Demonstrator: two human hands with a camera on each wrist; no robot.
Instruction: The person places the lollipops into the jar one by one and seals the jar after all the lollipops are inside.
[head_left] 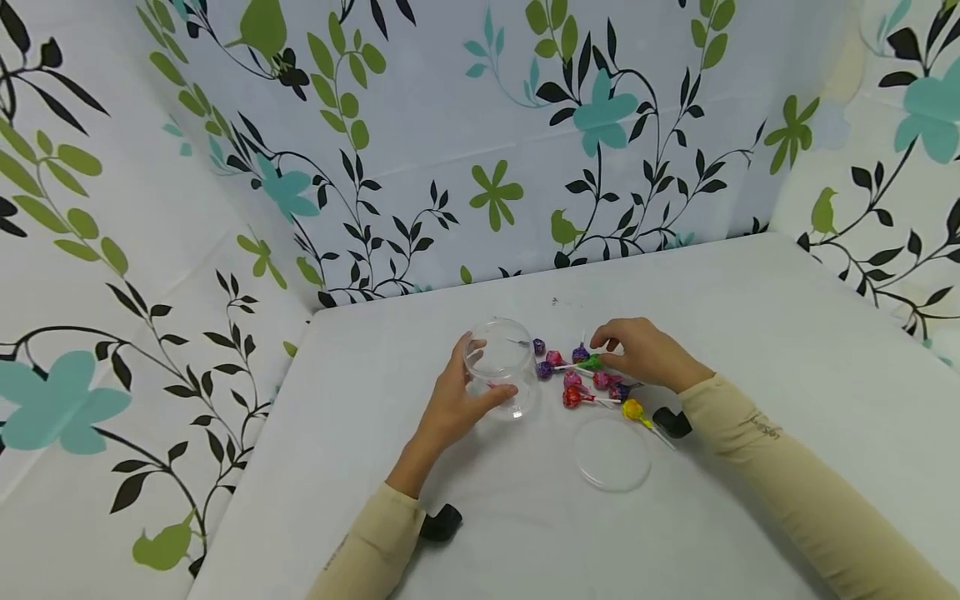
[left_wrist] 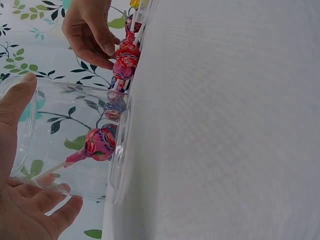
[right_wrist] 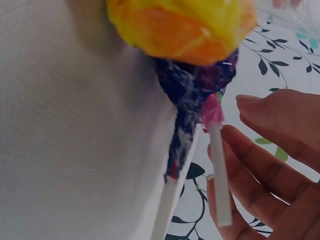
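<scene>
Nearest, toward the front edge of the table [head_left: 787, 350], a clear round lid [head_left: 612, 454] is laid flat, apart from both hands. Just beyond it, a yellow lollipop [head_left: 633, 409] is seen at the near end of a small heap of lollipops [head_left: 581, 375] in red, pink, purple and green wrappers, spread about the middle of the table. A clear plastic jar [head_left: 501, 367] is stood just left of the heap and is gripped by the left hand [head_left: 457, 400], thumb and fingers curled round its wall; one pink lollipop [left_wrist: 98, 145] is held inside it. The right hand [head_left: 641, 354] is set over the far side of the heap, its fingertips bent onto a green lollipop [head_left: 591, 362]; whether it is actually pinched cannot be told. Farther back, flowered sheets [head_left: 450, 150] are hung along the far and side edges.
</scene>
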